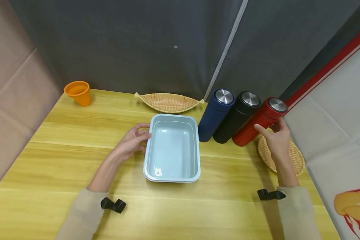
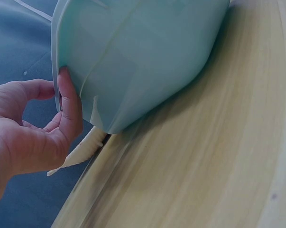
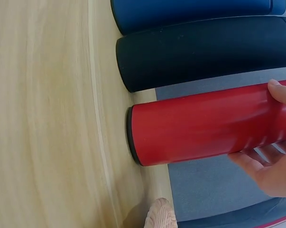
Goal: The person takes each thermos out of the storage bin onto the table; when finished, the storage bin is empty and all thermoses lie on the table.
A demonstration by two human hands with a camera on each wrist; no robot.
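Observation:
In the head view, a light blue rectangular basin [image 1: 171, 150] stands at the middle of the wooden table. My left hand [image 1: 133, 141] pinches its left rim; in the left wrist view the thumb and fingers [image 2: 69, 107] grip that rim from both sides. To the right, a red thermos bottle [image 1: 256, 125] with a steel-topped lid stands upright. My right hand [image 1: 276, 136] holds it around its upper part, thumb on the near side. Left of it are a black thermos [image 1: 235, 120] and a blue thermos [image 1: 214, 116], side by side.
A boat-shaped wicker basket [image 1: 168, 102] lies behind the basin. An orange cup [image 1: 79, 93] stands at the far left corner. Partly under my right arm is a round wicker basket [image 1: 295, 158]. A grey curtain [image 1: 138, 50] hangs along the table's back edge, with a white panel [image 1: 342, 116] on the right.

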